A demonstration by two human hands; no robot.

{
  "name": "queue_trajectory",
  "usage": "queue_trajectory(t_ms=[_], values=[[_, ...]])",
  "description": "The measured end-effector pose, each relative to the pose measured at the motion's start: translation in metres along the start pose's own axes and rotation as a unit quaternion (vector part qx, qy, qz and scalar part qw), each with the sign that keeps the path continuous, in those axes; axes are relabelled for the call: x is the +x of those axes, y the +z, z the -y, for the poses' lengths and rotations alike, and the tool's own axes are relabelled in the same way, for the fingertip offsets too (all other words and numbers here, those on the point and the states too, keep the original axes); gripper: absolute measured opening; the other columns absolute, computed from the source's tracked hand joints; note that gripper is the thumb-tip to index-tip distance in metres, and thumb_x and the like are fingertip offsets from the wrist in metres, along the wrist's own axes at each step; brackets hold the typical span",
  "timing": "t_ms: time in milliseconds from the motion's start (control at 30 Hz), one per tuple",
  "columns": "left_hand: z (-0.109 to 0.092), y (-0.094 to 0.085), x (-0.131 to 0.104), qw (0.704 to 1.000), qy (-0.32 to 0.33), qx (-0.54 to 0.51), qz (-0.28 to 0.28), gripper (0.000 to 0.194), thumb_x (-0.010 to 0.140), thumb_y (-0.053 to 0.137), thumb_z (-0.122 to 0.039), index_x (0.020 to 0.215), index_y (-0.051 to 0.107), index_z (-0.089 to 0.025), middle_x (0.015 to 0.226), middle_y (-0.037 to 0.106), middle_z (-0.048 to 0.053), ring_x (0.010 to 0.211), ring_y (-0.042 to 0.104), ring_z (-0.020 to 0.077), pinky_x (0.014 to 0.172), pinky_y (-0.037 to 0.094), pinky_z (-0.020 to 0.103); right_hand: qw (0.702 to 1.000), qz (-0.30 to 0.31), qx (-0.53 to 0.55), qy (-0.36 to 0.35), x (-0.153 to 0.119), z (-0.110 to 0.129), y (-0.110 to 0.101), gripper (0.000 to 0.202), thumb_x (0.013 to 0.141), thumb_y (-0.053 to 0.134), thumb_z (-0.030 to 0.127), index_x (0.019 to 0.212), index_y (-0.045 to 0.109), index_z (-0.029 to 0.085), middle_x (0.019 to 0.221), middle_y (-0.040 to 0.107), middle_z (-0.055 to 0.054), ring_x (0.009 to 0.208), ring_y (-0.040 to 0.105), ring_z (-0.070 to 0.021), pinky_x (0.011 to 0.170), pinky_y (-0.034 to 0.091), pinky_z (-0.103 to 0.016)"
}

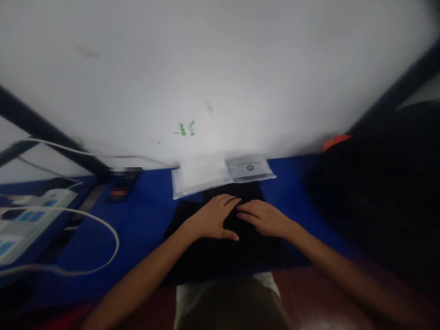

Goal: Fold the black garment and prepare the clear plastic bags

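Note:
A black cloth (220, 259), perhaps a garment, lies spread on the blue tabletop in front of me. My left hand (218, 215) rests flat on it, fingers stretched forward and thumb apart. Close beside it, my right hand (263, 217) lies on the same cloth with its fingers pointing left, towards my left hand. Neither hand grips anything that I can see. Just beyond the cloth are a clear sleeve with white paper (202, 176) and a second clear plastic bag with a round printed mark (250, 168).
At the left lies a white power strip (37, 220) with blue sockets, and a white cable (115, 238) loops over the table. A dark blurred-out object (123, 183) lies back left. A large black shape (385, 192) fills the right side. A white wall (220, 82) rises behind.

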State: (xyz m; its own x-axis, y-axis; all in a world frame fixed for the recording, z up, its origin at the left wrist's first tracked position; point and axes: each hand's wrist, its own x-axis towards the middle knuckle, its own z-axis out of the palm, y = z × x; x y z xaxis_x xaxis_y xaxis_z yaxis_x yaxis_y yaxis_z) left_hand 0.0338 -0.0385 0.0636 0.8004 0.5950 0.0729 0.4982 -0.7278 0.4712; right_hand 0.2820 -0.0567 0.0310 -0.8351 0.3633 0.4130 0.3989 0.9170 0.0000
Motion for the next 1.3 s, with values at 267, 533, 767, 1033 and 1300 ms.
queue_trajectory(t_ms=[267, 533, 767, 1033, 1300], values=[[0.015, -0.026, -0.034, 0.995, -0.047, -0.072, -0.051, 0.06, 0.079, 0.05, -0.009, 0.137, 0.052, -0.027, 0.114, 0.062, 0.007, 0.106, 0.059, 0.023, 0.096, 0.048, 0.038, 0.999, 0.008, -0.006, 0.034, 0.004, 0.004, 0.002, 0.049, 0.09, 0.036, 0.001, 0.137, 0.049, 0.009, 0.125, 0.063, -0.018, 0.113, 0.06, -0.0216, 0.09, 0.053, -0.039], [0.051, -0.056, -0.151, 0.98, -0.128, -0.041, -0.146, 0.052, 0.083, 0.059, -0.032, 0.135, 0.054, -0.03, 0.113, 0.068, 0.005, 0.104, 0.065, 0.0284, 0.101, 0.046, 0.043, 0.999, -0.012, 0.004, -0.038, -0.003, -0.002, -0.004, 0.025, 0.099, 0.041, 0.009, 0.103, 0.065, 0.013, 0.101, 0.069, -0.011, 0.092, 0.062, -0.0191, 0.086, 0.051, -0.038], [0.042, -0.053, -0.174, 0.983, -0.165, 0.048, -0.069, 0.028, 0.083, 0.06, -0.031, 0.11, 0.066, -0.027, 0.118, 0.063, 0.008, 0.108, 0.062, 0.0261, 0.093, 0.054, 0.038, 0.999, 0.011, -0.021, 0.049, -0.043, -0.006, -0.029, 0.037, 0.094, 0.036, 0.004, 0.119, 0.062, 0.013, 0.111, 0.069, -0.014, 0.104, 0.063, -0.0233, 0.089, 0.053, -0.043], [0.002, -0.03, -0.085, 0.993, -0.057, 0.092, -0.056, 0.052, 0.078, 0.073, -0.036, 0.127, 0.058, -0.025, 0.143, 0.047, 0.013, 0.132, 0.043, 0.0345, 0.11, 0.038, 0.054, 0.989, 0.034, 0.037, 0.137, -0.05, 0.0, -0.043, 0.037, 0.092, 0.041, 0.008, 0.123, 0.059, 0.012, 0.12, 0.066, -0.015, 0.112, 0.061, -0.0239, 0.095, 0.052, -0.043], [0.021, -0.037, -0.074, 0.997, -0.05, 0.054, -0.035, 0.017, 0.094, 0.052, -0.024, 0.105, 0.065, -0.023, 0.109, 0.067, 0.006, 0.102, 0.062, 0.0221, 0.092, 0.048, 0.037, 0.991, 0.067, 0.01, 0.119, -0.031, -0.007, -0.035, 0.024, 0.1, 0.047, 0.024, 0.113, 0.065, 0.015, 0.098, 0.069, -0.011, 0.093, 0.063, -0.0217, 0.084, 0.051, -0.038]])
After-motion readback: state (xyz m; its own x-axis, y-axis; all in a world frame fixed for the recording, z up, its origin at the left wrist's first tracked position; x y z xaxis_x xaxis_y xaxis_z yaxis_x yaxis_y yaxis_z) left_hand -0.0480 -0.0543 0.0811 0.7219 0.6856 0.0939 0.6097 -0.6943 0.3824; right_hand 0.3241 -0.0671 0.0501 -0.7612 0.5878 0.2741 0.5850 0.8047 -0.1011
